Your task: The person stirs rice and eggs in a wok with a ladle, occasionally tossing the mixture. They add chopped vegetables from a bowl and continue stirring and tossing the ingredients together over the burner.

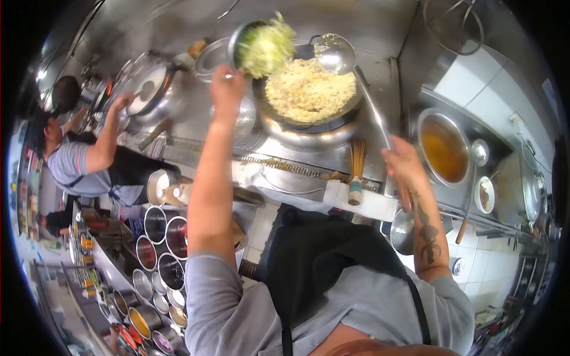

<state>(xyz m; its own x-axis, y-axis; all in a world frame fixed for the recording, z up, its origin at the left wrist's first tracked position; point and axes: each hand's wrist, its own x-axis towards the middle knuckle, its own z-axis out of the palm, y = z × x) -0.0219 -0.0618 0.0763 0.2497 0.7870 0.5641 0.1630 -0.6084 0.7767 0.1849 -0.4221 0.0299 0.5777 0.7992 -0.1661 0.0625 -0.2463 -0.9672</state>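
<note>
My left hand (228,83) grips the rim of a dark bowl (236,44), tilted over the wok's left side. Shredded pale green vegetable (268,47), blurred by motion, spills out of it toward the wok (351,110). Yellowish fried rice (309,90) fills much of the wok, which rests on a round metal burner ring. In my right hand (404,159) is the long handle of a ladle (336,54). The ladle's bowl hangs over the rice at the wok's far right, with bits of food stuck on it.
A bamboo wok brush (356,172) lies on the counter's front edge. To the right stands a pot of brown liquid (442,145), with another ladle (480,153) beside it. On the left a co-worker (89,154) works at another wok (148,89). Several metal containers (155,224) stand lower left.
</note>
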